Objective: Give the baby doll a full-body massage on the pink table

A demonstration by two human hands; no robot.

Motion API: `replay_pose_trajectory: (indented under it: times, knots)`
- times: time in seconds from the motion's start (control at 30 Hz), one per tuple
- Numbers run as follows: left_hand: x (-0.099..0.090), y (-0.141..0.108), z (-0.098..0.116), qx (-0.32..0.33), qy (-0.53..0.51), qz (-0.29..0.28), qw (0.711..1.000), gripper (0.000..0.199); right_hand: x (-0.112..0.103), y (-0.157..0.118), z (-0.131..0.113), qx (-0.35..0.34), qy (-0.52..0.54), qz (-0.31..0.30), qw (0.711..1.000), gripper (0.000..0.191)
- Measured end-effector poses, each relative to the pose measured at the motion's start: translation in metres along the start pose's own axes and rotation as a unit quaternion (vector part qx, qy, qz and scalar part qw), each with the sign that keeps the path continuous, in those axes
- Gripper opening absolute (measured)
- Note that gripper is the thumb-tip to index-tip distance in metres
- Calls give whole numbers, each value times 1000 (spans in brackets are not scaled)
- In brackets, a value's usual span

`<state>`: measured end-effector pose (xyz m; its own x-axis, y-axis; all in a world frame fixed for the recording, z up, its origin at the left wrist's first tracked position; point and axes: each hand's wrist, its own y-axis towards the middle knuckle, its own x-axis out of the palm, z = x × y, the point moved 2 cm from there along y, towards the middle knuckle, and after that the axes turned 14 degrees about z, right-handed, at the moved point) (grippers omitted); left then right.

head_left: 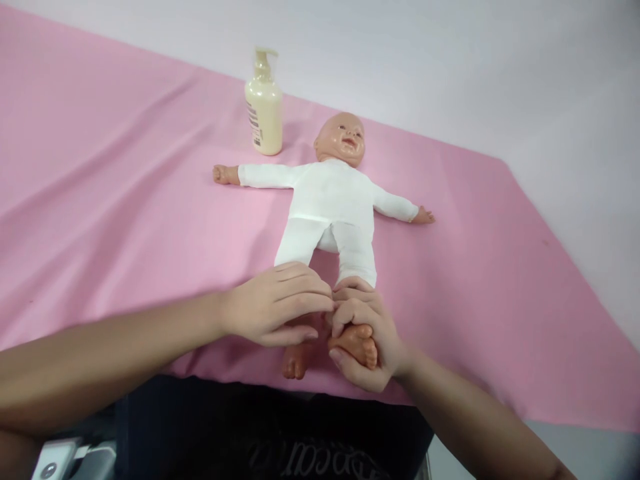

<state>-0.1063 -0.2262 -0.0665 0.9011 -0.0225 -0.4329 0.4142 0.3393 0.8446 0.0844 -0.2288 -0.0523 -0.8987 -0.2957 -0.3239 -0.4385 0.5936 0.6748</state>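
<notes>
A baby doll [333,193] in a white cloth suit lies on its back, arms spread, head away from me. My right hand [370,333] is wrapped round the doll's lower leg on the right side, with the bare foot [357,347] sticking out between thumb and fingers. Across the other lower leg lies my left hand [285,303], its fingers stretched out and fingertips meeting my right hand's fingers. The doll's other foot [294,362] shows just below my left hand. Both ankles are mostly hidden by my hands.
A pale yellow pump bottle [267,117] stands upright beyond the doll's arm, left of its head. Wrinkled pink cloth [125,200] covers the table. Below its near edge are dark fabric with lettering [310,460] and a white device [55,460] at lower left.
</notes>
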Motion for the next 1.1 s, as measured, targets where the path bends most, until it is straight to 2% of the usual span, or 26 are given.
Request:
replay_pose_trajectory:
  times: [0.2,0.5,0.77,1.1]
  knots:
    - [1,0,0,-2,7,-6,1000,24,0,0,2,-20,-6,-7,1000,6]
    - [1,0,0,3,6,-9,1000,27,0,-3,3,-67,-24,-30,997,8]
    - [2,0,0,-2,-2,-5,1000,26,3,-3,1,-74,-59,-37,995,6]
    - [5,-8,-3,-8,-9,-21,1000,59,5,-3,-1,-56,-73,-43,995,13]
